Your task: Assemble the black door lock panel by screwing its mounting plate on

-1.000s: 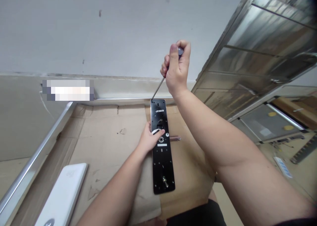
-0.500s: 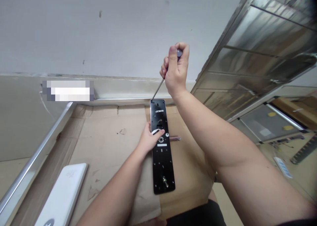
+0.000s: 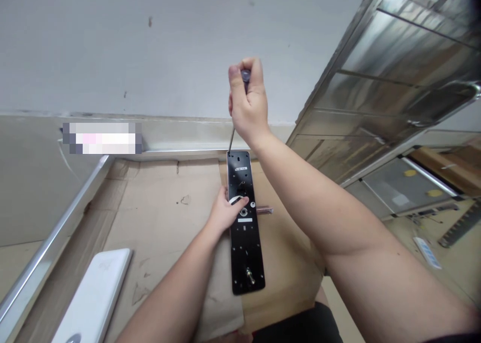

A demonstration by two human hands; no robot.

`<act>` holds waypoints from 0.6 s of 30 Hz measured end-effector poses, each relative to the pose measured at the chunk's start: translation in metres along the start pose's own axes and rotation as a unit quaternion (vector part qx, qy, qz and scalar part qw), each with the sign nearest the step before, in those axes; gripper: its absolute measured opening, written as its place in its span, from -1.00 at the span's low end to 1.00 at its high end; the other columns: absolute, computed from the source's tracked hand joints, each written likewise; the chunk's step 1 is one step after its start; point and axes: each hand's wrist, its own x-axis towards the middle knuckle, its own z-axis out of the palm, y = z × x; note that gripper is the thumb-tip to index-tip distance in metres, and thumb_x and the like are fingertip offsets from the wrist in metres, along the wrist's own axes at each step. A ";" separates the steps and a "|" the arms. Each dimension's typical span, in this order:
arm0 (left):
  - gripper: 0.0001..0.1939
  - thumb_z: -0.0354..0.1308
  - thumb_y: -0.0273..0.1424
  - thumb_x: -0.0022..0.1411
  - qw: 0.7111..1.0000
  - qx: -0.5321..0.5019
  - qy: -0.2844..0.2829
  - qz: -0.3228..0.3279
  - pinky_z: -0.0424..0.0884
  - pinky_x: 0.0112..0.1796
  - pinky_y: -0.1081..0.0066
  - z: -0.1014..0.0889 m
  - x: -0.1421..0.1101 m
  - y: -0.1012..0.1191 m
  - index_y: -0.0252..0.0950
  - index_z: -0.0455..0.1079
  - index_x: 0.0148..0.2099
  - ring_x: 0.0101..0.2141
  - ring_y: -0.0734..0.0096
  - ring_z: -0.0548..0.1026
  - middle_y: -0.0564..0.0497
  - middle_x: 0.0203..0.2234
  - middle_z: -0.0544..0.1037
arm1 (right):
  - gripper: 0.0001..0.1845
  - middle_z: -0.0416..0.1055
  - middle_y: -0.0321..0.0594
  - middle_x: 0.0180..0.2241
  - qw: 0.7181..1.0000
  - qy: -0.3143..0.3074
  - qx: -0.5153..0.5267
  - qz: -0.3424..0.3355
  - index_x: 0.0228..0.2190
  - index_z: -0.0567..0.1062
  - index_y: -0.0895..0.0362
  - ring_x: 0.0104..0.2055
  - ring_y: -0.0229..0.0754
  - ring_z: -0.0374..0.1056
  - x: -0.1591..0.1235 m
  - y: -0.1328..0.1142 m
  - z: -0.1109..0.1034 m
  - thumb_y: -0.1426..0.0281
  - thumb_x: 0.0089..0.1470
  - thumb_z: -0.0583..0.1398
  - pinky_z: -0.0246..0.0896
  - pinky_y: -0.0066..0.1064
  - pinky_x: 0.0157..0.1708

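A long black door lock plate (image 3: 246, 252) lies back side up on the cardboard, with small screw holes, white labels and a brass-coloured post near its lower end. A reddish metallic handle (image 3: 265, 210) sticks out from its right side. My left hand (image 3: 227, 208) grips the plate around its middle, thumb across the top face and fingers at the left edge. My right hand (image 3: 248, 100) is wrapped round the handle of a screwdriver (image 3: 232, 141), raised above the plate. The screwdriver's tip meets the plate's upper left corner; the shaft stands nearly upright.
Brown cardboard (image 3: 161, 207) covers the table, bordered by a metal edge (image 3: 56, 232). A white flat device (image 3: 95, 293) lies at lower left. A pale wall (image 3: 169, 47) rises behind. To the right stand a shiny metal-panelled surface (image 3: 361, 82) and a power strip (image 3: 427, 252) on the floor.
My right hand has swung left with the screwdriver, bringing its shaft from a slant to nearly upright while the tip stays at the same corner. My left hand and the plate hold still.
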 end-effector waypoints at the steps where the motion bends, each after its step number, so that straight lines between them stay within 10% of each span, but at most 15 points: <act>1: -0.40 0.45 -0.18 0.02 1.000 -0.001 0.000 -0.002 0.52 -0.12 0.19 0.000 0.000 0.000 -0.28 0.31 0.03 -0.16 0.13 0.61 -0.15 -0.14 0.62 | -0.53 0.18 -0.36 -0.49 1.000 0.022 -0.003 -0.010 -0.27 0.27 -0.07 -0.50 -0.28 0.23 -0.001 -0.001 0.003 -0.20 0.17 0.04 0.17 -0.48 -0.59; 13: -0.36 0.45 -0.18 0.03 0.999 -0.030 -0.008 0.014 0.51 -0.07 0.16 0.000 0.004 -0.009 -0.28 0.28 0.06 -0.11 0.13 0.60 -0.19 -0.08 0.60 | -0.32 0.07 -0.49 -0.66 0.979 0.100 0.147 0.095 -0.43 0.18 -0.05 -0.67 -0.29 0.03 -0.002 0.015 -0.017 -0.40 -0.08 0.07 -0.03 -0.42 -0.69; 18: -0.33 0.48 -0.20 -0.02 0.999 -0.050 -0.006 0.001 0.51 -0.05 0.16 0.000 0.002 -0.004 -0.29 0.29 0.06 -0.11 0.13 0.60 -0.19 -0.09 0.60 | -0.29 -0.01 -0.50 -0.71 0.965 0.017 0.224 0.133 -0.52 0.14 -0.01 -0.72 -0.33 -0.13 0.003 0.007 -0.016 -0.41 -0.10 0.06 -0.20 -0.42 -0.73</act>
